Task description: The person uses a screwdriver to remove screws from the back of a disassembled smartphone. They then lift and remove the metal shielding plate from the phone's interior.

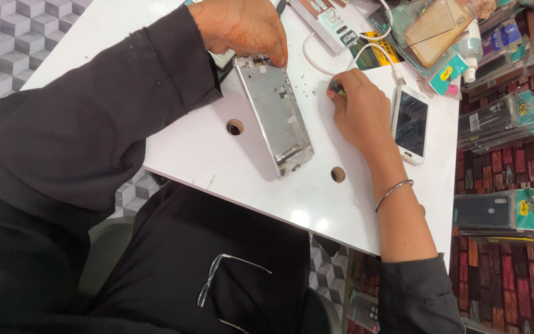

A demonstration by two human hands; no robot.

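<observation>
A silver phone frame [276, 114], opened with its inner metal plate up, lies on the white table [217, 154]. My left hand [242, 28] presses on the frame's far end, fingers curled over its top edge. Just right of the frame, my right hand [360, 111] rests on the table, closed around a small green-tipped tool [336, 89]. Tiny screws [307, 83] are scattered on the table between the two hands. A bangle [394, 193] sits on my right wrist.
A white smartphone [410, 124] lies face up beside my right hand. Boxes [332, 25], a white cable [316, 59] and packaged phone accessories [446, 37] crowd the far edge. Two round holes [235, 127] [338, 174] pierce the table. Eyeglasses [217, 278] hang on my black clothing.
</observation>
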